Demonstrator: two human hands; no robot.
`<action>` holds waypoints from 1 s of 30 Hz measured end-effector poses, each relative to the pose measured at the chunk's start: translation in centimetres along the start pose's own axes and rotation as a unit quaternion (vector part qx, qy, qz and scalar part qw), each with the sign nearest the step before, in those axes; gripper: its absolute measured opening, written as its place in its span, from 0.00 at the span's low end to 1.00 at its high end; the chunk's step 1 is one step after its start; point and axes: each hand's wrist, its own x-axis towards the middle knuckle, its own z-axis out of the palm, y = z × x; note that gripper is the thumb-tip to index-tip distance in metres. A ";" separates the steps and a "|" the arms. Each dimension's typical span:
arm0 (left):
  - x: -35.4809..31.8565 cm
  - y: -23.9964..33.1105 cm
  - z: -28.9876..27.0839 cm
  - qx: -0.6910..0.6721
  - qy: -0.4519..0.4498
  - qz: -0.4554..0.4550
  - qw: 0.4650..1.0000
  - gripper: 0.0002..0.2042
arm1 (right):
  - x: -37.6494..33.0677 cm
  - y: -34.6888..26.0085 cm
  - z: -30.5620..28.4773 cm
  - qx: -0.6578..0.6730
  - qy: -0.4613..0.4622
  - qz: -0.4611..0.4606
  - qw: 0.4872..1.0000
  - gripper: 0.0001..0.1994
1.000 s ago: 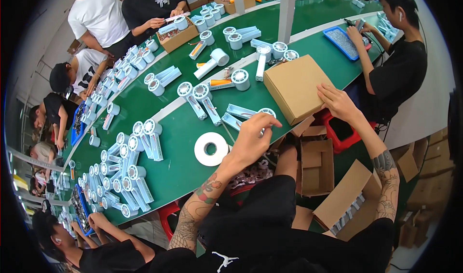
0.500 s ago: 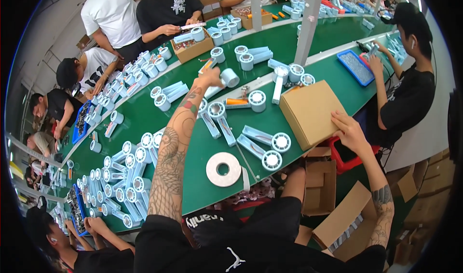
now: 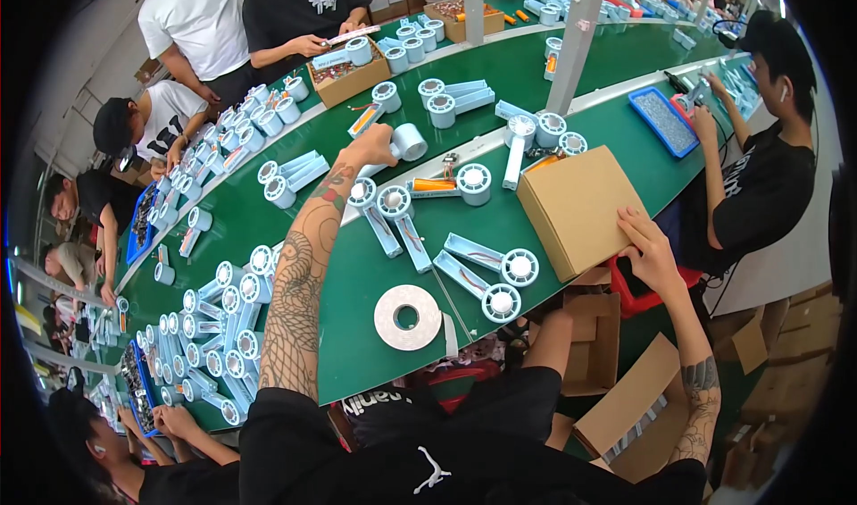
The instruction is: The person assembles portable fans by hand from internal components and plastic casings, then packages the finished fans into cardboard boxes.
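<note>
Reaching over the green belt, my left hand is closed round the handle of a light blue handheld fan; its round head sticks out to the right. Just beyond my fingers lies another fan body with an orange battery showing. My right hand rests with fingers stretched on the right side of a closed brown cardboard box at the table edge. Between my arms lie several open fan bodies with wires showing, one with an orange battery, and a roll of white tape.
Many fan bodies crowd the left of the table. A blue tray stands near a co-worker on the right. A metal post rises beyond the box. Open cartons stand below the table edge. Other people work around the belt.
The whole view has shifted slightly, so most things appear further left. My left hand and the fan moved left in the picture together; my right hand stays on the box.
</note>
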 end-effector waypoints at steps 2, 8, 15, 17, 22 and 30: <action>-0.3 -0.1 -0.7 -0.003 0.016 0.021 1.000 0.22 | -0.1 0.2 0.0 0.002 0.012 0.000 1.000 0.26; -1.8 5.9 -5.4 0.061 0.079 0.030 0.995 0.20 | -1.0 2.0 1.1 -0.012 0.033 -0.027 0.999 0.26; -0.2 23.9 -6.8 0.006 0.289 0.321 0.902 0.23 | -0.9 0.4 0.4 -0.067 0.079 -0.053 0.993 0.21; 1.8 31.8 -5.3 -0.033 0.294 0.376 0.878 0.16 | -0.9 -1.5 -0.8 -0.098 0.098 -0.053 0.989 0.20; 9.5 46.7 0.6 0.017 0.142 0.361 0.922 0.22 | -3.0 0.0 2.6 -0.048 0.020 0.055 0.997 0.34; 17.8 49.3 6.3 0.023 0.022 0.398 0.917 0.19 | -3.3 1.3 3.5 -0.059 0.059 0.018 0.996 0.35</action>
